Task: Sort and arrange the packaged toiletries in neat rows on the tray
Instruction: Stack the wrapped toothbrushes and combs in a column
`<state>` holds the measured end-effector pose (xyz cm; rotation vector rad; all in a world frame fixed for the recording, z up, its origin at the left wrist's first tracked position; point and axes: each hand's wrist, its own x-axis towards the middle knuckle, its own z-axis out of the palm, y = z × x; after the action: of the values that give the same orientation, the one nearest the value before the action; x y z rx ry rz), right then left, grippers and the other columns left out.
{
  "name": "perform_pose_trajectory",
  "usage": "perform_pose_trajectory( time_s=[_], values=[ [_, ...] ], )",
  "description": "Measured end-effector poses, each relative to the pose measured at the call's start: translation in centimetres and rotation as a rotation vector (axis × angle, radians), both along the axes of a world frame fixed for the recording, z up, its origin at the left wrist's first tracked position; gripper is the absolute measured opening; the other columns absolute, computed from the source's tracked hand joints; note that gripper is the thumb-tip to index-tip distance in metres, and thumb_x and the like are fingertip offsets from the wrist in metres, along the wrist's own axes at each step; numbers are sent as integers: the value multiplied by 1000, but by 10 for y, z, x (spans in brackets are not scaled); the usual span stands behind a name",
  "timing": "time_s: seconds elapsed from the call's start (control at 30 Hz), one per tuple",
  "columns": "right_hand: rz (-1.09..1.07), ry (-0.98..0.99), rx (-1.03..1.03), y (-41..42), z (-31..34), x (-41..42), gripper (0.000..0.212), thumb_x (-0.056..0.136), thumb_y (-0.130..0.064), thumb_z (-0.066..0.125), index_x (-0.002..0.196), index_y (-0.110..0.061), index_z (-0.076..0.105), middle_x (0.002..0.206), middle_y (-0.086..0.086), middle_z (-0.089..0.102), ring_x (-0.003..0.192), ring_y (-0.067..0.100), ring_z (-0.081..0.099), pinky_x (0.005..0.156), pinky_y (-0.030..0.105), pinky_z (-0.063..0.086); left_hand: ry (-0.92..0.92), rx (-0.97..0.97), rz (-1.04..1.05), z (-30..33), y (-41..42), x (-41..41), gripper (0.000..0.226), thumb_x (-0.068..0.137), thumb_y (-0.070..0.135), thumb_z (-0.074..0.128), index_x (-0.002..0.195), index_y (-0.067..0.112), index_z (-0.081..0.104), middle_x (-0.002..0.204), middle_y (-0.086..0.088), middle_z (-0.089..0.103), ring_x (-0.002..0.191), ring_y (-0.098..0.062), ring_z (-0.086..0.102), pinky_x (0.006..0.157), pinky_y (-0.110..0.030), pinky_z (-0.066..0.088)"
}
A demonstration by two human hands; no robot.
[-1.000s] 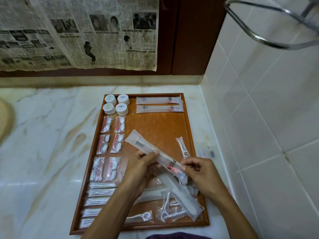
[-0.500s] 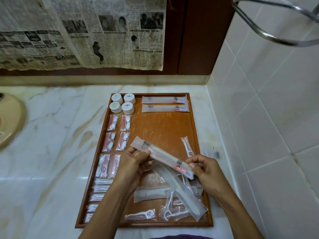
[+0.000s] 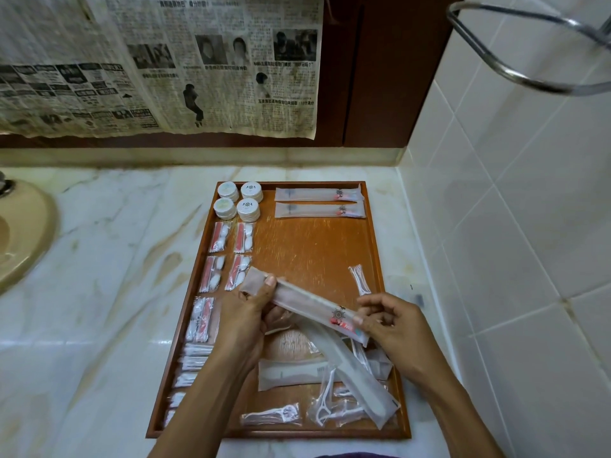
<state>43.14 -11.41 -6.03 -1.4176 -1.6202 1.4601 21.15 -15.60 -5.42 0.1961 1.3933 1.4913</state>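
Two hands hold one long sachet above a wooden tray on the marble counter.
Left hand fingers pinch the sachet at one end, right hand fingers its emblem-printed end; two matching sachets and four round tubs line the tray's far edge, newspaper behind, print unreadable.

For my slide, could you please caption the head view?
Both hands hold a toothbrush packet above the wooden tray.

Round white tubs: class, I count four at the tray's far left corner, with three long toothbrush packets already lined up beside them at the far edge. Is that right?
Not quite. The head view shows four round white tubs at the tray's far left corner, but only two long toothbrush packets lie lined up beside them. A third is held above the tray between both hands.
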Motion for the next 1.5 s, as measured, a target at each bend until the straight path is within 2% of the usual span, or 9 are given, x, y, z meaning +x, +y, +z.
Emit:
perform_pose_trajectory(
  time_s=[0.23, 0.33, 0.43, 0.63, 0.83, 0.97, 1.13, 1.3, 1.5],
  values=[
    [24, -98, 32, -3, 3, -4, 20, 84, -8, 70, 95, -25, 70, 83, -3, 65, 80, 6, 61, 71, 31, 58, 32, 91, -9, 0, -5, 4, 10, 88, 5, 61, 78, 1, 61, 60, -7, 64, 50, -15, 63, 46, -27, 55],
    [-5, 20, -192, -1, 4, -3, 15, 86, -3, 66, 95, -15, 71, 87, 5, 71, 84, 14, 67, 72, 29, 57, 61, 105, -46, -2, -8, 0, 13, 79, 11, 66, 82, 0, 60, 66, -9, 64, 57, -18, 65, 51, -29, 57],
    [-14, 86, -411, 0, 4, -2, 14, 86, -1, 63, 92, -8, 74, 87, 11, 74, 84, 25, 68, 73, 37, 55, 105, 94, -101, -5, -9, -6, 23, 73, 18, 70, 84, -1, 63, 73, -16, 63, 66, -26, 64, 58, -37, 59],
    [-57, 51, -387, 0, 6, -5, 19, 90, 0, 59, 91, -11, 74, 91, 8, 73, 88, 25, 68, 79, 42, 56, 61, 84, -140, -4, -12, -10, 18, 73, 14, 69, 84, 0, 67, 71, -15, 65, 62, -26, 65, 60, -38, 60],
    [-145, 209, -365, -2, 12, -6, 14, 88, -2, 63, 97, -9, 70, 89, 15, 73, 80, 32, 68, 72, 47, 55, 13, 116, -74, 5, -12, -5, 9, 82, 3, 61, 86, -4, 63, 66, -7, 67, 56, -14, 66, 47, -21, 54],
    [-255, 441, -374, -3, 13, -12, 41, 76, 9, 68, 111, -11, 62, 93, 9, 72, 88, 29, 67, 80, 45, 55, -21, 100, -7, 7, -11, -4, 7, 89, 0, 57, 90, -3, 64, 70, -7, 67, 59, -14, 67, 47, -20, 54],
    [-296, 420, -207, -5, 10, -15, 65, 69, 17, 71, 121, -20, 57, 111, 7, 67, 101, 23, 67, 82, 46, 57, -16, 55, 20, 5, -9, -2, 13, 91, -2, 55, 98, 3, 64, 65, -11, 62, 53, -17, 61, 47, -24, 54],
    [-447, 581, -340, -6, 12, -15, 44, 80, 16, 61, 113, -12, 60, 106, 12, 71, 97, 25, 69, 84, 40, 57, 0, 67, 24, 4, -8, 2, 15, 91, -7, 52, 98, 1, 63, 68, -14, 59, 57, -22, 56, 48, -25, 54],
    [-405, 660, -594, -11, 9, -22, 24, 82, 3, 64, 105, 4, 60, 97, 25, 70, 81, 29, 70, 76, 37, 58, -7, 67, 2, -1, -8, 6, 19, 90, -8, 53, 103, 1, 63, 84, -15, 69, 69, -21, 70, 55, -24, 57]
  ],
)
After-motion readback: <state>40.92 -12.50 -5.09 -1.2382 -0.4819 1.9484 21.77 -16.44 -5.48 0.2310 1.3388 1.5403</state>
